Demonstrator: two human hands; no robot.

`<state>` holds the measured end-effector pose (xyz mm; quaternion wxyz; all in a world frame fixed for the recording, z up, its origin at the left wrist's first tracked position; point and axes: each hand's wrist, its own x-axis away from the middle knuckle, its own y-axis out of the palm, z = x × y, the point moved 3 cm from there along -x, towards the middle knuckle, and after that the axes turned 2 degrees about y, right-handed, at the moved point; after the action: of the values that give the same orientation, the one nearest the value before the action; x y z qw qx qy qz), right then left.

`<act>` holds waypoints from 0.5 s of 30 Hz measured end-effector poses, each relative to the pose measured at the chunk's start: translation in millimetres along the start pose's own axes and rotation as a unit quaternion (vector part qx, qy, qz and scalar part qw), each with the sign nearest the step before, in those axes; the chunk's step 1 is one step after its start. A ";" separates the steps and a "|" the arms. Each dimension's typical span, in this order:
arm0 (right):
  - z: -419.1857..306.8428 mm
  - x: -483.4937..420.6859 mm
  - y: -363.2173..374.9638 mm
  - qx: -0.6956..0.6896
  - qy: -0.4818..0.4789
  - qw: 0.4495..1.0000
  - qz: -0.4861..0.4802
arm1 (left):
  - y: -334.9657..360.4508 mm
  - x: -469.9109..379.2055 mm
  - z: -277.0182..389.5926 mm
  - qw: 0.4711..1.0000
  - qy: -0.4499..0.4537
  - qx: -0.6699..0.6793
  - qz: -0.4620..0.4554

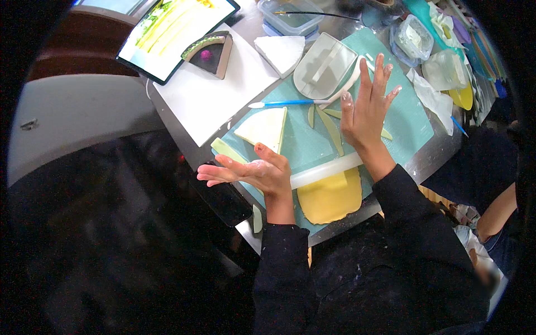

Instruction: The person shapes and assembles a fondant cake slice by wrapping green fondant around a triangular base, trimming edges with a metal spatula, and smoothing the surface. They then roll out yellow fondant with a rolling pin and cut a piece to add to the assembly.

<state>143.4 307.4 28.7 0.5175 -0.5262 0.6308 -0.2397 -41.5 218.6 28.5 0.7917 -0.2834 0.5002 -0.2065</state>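
Observation:
My left hand (255, 169) is raised with spread fingers and an upturned palm, holding nothing; white residue marks it. Spread and empty too, my right hand (370, 104) is over the teal cutting mat (402, 96), its fingertips whitened. Between them lie thin green leaf-shaped strips (328, 127) and a pale wedge-shaped piece (264, 127). A white rolling pin (324, 171) lies across the mat, by a yellow rolled-out sheet (333, 199). A blue-handled modelling tool (289, 102) rests above the wedge, near a clear plastic cutter or container (324, 67). A green strip (228, 150) is beside my left fingers.
A tablet (171, 35) showing a picture stands at the upper left. A dark wedge-shaped model (211, 54) is on a white board (209, 100), beside a white wedge (282, 52). Plastic tubs (293, 16) line the back. A phone (226, 201) lies near the left edge. Another person sits at right.

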 end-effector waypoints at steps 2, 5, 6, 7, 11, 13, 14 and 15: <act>1.1 5.9 -5.1 -0.009 0.004 1.000 -0.017 | -5.6 9.2 2.3 1.000 0.006 0.003 -0.030; 2.0 57.5 -33.9 -0.008 0.017 0.992 -0.128 | -36.2 51.1 10.7 0.981 -0.013 -0.023 -0.192; 2.3 79.8 -46.1 -0.005 0.008 0.987 -0.160 | -48.5 68.1 15.1 0.968 -0.018 -0.023 -0.248; 4.1 102.4 -55.1 -0.006 -0.005 0.976 -0.219 | -64.2 83.5 17.8 0.957 -0.040 -0.008 -0.286; 22.7 167.0 -83.5 -0.014 -0.166 0.937 -0.307 | -103.9 109.1 22.9 0.926 -0.054 0.073 -0.365; 32.7 180.4 -89.4 0.002 -0.302 0.925 -0.232 | -103.0 99.8 19.6 0.922 -0.099 0.093 -0.362; 43.0 183.1 -90.9 -0.033 -0.305 0.914 -0.264 | -97.4 90.8 17.3 0.915 -0.104 0.119 -0.371; 51.2 183.9 -94.1 -0.062 -0.288 0.919 -0.263 | -90.9 80.6 15.7 0.911 -0.110 0.149 -0.368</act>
<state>245.3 121.0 16.8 0.5610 -0.7506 0.3072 -0.1659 2.2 104.6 38.9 0.7427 -0.3474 0.2336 -0.5226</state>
